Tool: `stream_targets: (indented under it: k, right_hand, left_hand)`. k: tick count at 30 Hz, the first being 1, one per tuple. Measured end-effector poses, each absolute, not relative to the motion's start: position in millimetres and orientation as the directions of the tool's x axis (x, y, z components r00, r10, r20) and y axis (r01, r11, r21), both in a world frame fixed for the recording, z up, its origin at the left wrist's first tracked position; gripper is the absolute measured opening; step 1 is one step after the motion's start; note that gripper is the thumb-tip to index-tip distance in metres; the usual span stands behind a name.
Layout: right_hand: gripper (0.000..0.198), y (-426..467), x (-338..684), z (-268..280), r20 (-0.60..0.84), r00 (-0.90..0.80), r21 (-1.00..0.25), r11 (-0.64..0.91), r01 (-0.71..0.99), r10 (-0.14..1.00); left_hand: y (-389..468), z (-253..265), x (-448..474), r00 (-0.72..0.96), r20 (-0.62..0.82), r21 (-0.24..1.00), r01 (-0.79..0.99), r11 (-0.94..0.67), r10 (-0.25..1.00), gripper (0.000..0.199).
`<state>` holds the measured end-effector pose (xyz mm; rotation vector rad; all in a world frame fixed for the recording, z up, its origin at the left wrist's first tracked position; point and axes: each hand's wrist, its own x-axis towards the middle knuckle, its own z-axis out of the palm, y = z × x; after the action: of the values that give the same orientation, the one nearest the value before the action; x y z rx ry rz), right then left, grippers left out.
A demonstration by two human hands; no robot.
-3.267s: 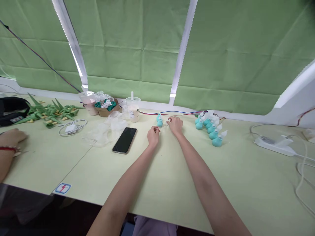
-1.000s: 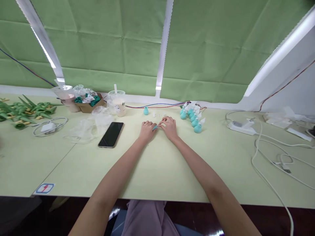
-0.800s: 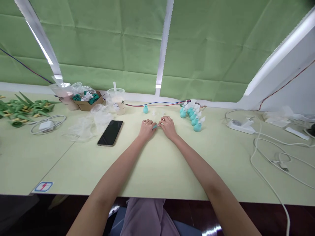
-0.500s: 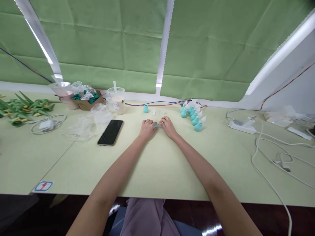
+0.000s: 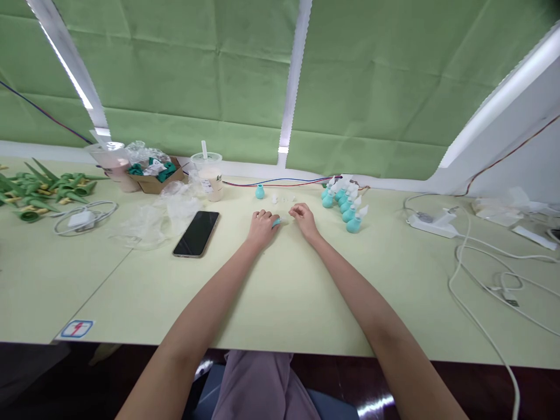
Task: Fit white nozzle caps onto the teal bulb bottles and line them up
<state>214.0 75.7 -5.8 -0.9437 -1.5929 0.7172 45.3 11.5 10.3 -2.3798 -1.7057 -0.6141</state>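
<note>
My left hand point(image 5: 261, 225) is closed on a small teal bulb point(image 5: 276, 221) that has a white tip pointing right. My right hand point(image 5: 303, 217) rests just to its right with fingers curled. Its fingertips are close to the white tip, and I cannot tell whether they hold anything. Behind the hands a lone teal bulb point(image 5: 259, 192) stands upright, with a few small white parts point(image 5: 282, 199) lying beside it. To the right stands a row of several teal bulbs with white nozzles point(image 5: 346, 205).
A black phone point(image 5: 196, 233) lies left of my hands beside crumpled clear plastic bags point(image 5: 160, 214). Behind are a lidded drink cup point(image 5: 209, 178), a cardboard box point(image 5: 151, 178), green plastic pieces point(image 5: 39, 189) and a coiled charger cable point(image 5: 83, 217). A power strip point(image 5: 431, 222) and loose cables point(image 5: 490, 274) lie right.
My hands were pressed together on the teal bulb. My right hand has since drawn slightly to the right, leaving the bulb in my left. The view shifted a little.
</note>
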Motion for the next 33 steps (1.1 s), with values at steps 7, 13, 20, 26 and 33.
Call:
stream_targets:
  k: [7,13,20,26,33]
  right_hand:
    - [0.008,61,211,2,0.58,-0.251,-0.651,0.626,0.43,0.775]
    - [0.016,62,211,3,0.587,-0.232,-0.659,0.624,0.419,0.776]
    - [0.021,67,212,1,0.547,-0.212,-0.736,0.586,0.339,0.81]
    - [0.014,85,222,9,0.542,0.075,-0.749,0.44,0.495,0.837]
    - [0.01,129,214,30,0.557,-0.291,-0.248,0.49,0.836,0.778]
  left_hand:
    - [10,13,47,0.263,0.397,0.107,0.938,-0.329,0.879,0.027]
    - [10,13,46,0.272,0.402,0.099,0.936,-0.337,0.874,0.028]
    - [9,13,47,0.271,0.387,0.103,0.937,-0.334,0.881,0.026]
    - [10,13,45,0.228,0.393,0.141,0.942,-0.304,0.891,0.024]
    - [11,11,43,0.208,0.398,0.179,0.938,-0.298,0.893,0.023]
